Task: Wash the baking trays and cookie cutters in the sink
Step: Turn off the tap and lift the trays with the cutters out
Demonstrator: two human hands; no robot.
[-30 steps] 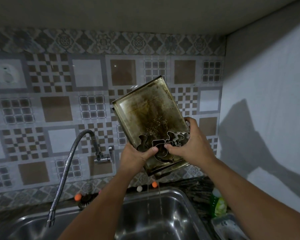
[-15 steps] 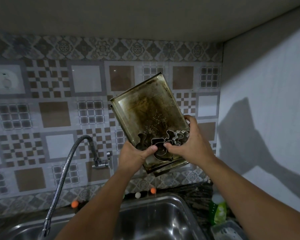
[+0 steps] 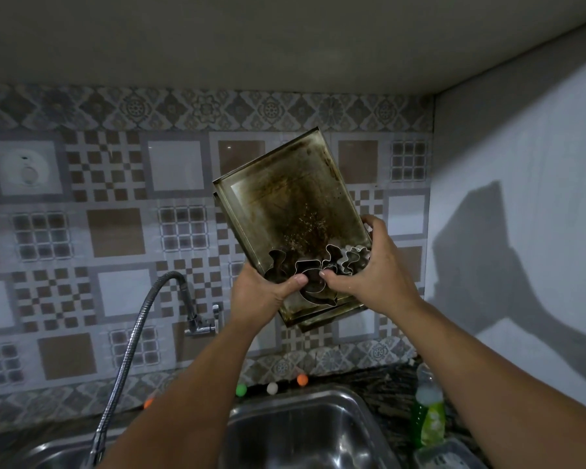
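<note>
Your thumbs pin the silver metal cookie cutters [image 3: 315, 270] against the stained, browned metal baking trays [image 3: 285, 211]; your left hand [image 3: 264, 294] and right hand [image 3: 376, 272] grip the lower edge. You've lifted the tilted stack higher above the steel sink [image 3: 305, 431] since a second ago, so washing hasn't begun

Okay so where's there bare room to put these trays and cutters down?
The right sink basin directly below the trays shows bare steel. The counter strip behind it holds small coloured balls. The right corner is crowded: soap bottle and a container. The left basin is mostly cut off.
</note>
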